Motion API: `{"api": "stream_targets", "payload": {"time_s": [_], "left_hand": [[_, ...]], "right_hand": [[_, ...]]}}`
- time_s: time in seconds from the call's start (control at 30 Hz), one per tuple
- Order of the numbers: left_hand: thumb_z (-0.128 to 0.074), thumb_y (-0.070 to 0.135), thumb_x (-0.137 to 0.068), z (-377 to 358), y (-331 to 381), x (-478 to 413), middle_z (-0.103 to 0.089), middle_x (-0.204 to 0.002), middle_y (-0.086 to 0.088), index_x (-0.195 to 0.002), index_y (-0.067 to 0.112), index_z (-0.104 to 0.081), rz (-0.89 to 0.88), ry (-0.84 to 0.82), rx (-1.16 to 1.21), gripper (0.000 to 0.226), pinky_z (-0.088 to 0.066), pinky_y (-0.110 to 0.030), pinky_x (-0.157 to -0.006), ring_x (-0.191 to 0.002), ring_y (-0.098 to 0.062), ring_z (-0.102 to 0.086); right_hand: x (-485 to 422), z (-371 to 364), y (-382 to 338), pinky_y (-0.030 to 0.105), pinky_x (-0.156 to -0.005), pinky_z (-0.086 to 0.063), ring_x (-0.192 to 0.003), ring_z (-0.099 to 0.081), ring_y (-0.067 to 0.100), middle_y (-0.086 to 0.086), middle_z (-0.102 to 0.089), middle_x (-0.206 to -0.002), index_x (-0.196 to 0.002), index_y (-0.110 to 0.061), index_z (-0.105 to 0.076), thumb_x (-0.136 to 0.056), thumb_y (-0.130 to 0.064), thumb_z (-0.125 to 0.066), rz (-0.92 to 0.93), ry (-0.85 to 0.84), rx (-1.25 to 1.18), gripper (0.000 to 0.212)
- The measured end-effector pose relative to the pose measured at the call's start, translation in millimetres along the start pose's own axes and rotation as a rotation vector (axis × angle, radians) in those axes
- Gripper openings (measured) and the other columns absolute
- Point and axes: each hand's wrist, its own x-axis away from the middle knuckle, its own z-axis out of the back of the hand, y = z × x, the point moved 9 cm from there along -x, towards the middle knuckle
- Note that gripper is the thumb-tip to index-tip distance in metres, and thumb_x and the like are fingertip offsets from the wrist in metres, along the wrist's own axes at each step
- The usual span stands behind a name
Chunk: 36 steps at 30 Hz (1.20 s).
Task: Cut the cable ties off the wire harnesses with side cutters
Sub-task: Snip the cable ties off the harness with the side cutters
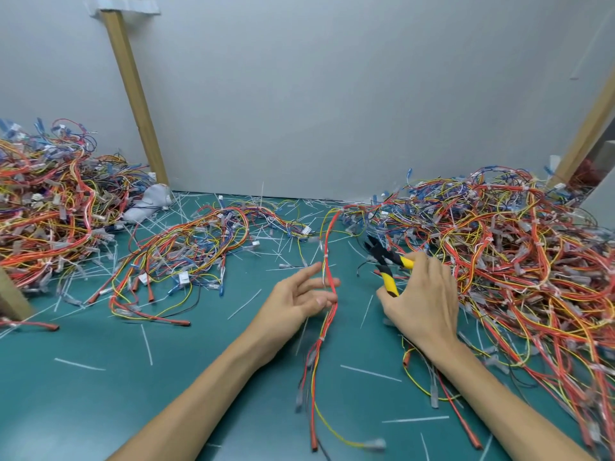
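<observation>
A red and yellow wire harness [327, 247] runs from the right pile down the middle of the green mat. My left hand [299, 297] holds it between thumb and fingers, palm up, the other fingers spread. White cable ties [321, 338] bind the harness below the hand and another sits just above it. My right hand [422, 301] grips the yellow-and-black handles of the side cutters [382, 257]. Their black jaws point up and left, apart from the harness, a short way to its right.
A large tangle of harnesses [519, 247] fills the right side, another heap [46, 207] the left, and a flatter bunch [199, 244] lies in the middle left. Cut white tie scraps [369, 372] litter the green mat [100, 394]. A grey wall stands behind, with wooden posts [136, 94].
</observation>
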Motion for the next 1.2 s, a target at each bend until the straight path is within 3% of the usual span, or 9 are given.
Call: {"api": "stream_targets", "payload": {"time_s": [0.17, 0.23, 0.33, 0.43, 0.5, 0.7, 0.83, 1.0, 1.2], "left_hand": [[-0.053, -0.013, -0.09, 7, 3, -1, -0.062, -0.127, 0.001, -0.145, 0.012, -0.033, -0.019, 0.021, 0.062, 0.064, -0.05, -0.019, -0.087, -0.108, -0.012, -0.066], [-0.054, -0.015, -0.088, 9, 5, -2, -0.062, -0.125, 0.0, -0.145, 0.009, -0.032, -0.037, 0.038, 0.108, 0.066, -0.05, -0.02, -0.09, -0.11, -0.014, -0.065], [-0.056, -0.018, -0.082, 9, 8, -5, -0.062, -0.125, -0.007, -0.143, 0.005, -0.034, -0.059, 0.028, 0.245, 0.069, -0.05, -0.022, -0.09, -0.11, -0.016, -0.066], [-0.055, -0.019, -0.075, 7, 11, -7, -0.061, -0.128, -0.015, -0.141, 0.005, -0.036, -0.042, -0.011, 0.438, 0.073, -0.052, -0.022, -0.088, -0.115, -0.02, -0.064], [-0.053, -0.014, -0.071, 6, 13, -8, -0.061, -0.129, -0.018, -0.14, 0.007, -0.039, -0.027, -0.035, 0.535, 0.073, -0.053, -0.022, -0.088, -0.117, -0.022, -0.062], [-0.055, -0.014, -0.081, 6, 16, -5, -0.058, -0.133, -0.016, -0.138, 0.006, -0.043, -0.039, 0.008, 0.448, 0.062, -0.052, -0.024, -0.092, -0.116, -0.02, -0.063], [-0.049, 0.002, -0.098, 29, 21, 2, -0.065, -0.117, -0.008, -0.121, 0.008, -0.057, -0.101, 0.261, -0.049, 0.025, -0.054, -0.02, -0.074, -0.086, -0.012, -0.068], [-0.042, 0.01, -0.103, -3, 10, 9, -0.073, -0.083, -0.008, -0.101, 0.003, -0.065, 0.029, 0.025, -0.155, 0.024, -0.054, -0.02, -0.063, -0.07, -0.014, -0.068], [-0.053, 0.024, -0.096, -18, 2, 13, -0.074, -0.088, -0.011, -0.106, 0.002, -0.065, 0.097, -0.089, -0.006, 0.027, -0.051, -0.021, -0.057, -0.069, -0.018, -0.067]], "right_hand": [[0, 18, -5, 0.025, -0.064, -0.038, -0.067, -0.048, 0.011, -0.004, -0.053, -0.074, -0.089, -0.028, -0.046, -0.076, -0.029, -0.067, 0.041, 0.025, -0.564, 0.025], [5, 5, -17, 0.04, -0.063, -0.048, -0.058, -0.053, 0.016, 0.002, -0.06, -0.07, -0.086, -0.02, -0.058, -0.072, -0.02, -0.062, -0.047, -0.196, -0.955, 0.014], [27, -25, -49, 0.045, -0.059, -0.053, -0.064, -0.062, 0.028, 0.02, -0.067, -0.1, -0.09, -0.008, -0.069, -0.066, -0.014, -0.06, -0.267, -0.65, -1.462, 0.026], [51, -37, -75, 0.041, -0.063, -0.054, -0.068, -0.064, 0.032, 0.024, -0.065, -0.109, -0.102, -0.002, -0.069, -0.068, -0.01, -0.055, -0.295, -1.028, -1.603, 0.038], [59, -36, -82, 0.041, -0.065, -0.052, -0.067, -0.063, 0.031, 0.027, -0.063, -0.114, -0.104, -0.006, -0.072, -0.069, -0.011, -0.054, -0.247, -1.151, -1.609, 0.04], [57, -33, -85, 0.038, -0.066, -0.05, -0.068, -0.063, 0.025, 0.023, -0.055, -0.135, -0.105, -0.015, -0.074, -0.071, -0.019, -0.055, -0.185, -1.173, -1.651, 0.039], [54, -35, -79, 0.036, -0.063, -0.05, -0.062, -0.056, 0.021, 0.02, -0.052, -0.14, -0.118, -0.004, -0.067, -0.066, -0.021, -0.065, -0.277, -1.176, -1.774, 0.055], [48, -39, -70, 0.033, -0.06, -0.047, -0.058, -0.049, 0.018, 0.011, -0.053, -0.142, -0.122, 0.002, -0.064, -0.061, -0.023, -0.069, -0.404, -1.125, -1.893, 0.066], [47, -44, -66, 0.031, -0.059, -0.046, -0.057, -0.044, 0.016, 0.011, -0.05, -0.145, -0.131, 0.004, -0.057, -0.064, -0.024, -0.065, -0.456, -1.119, -1.904, 0.073]]}}
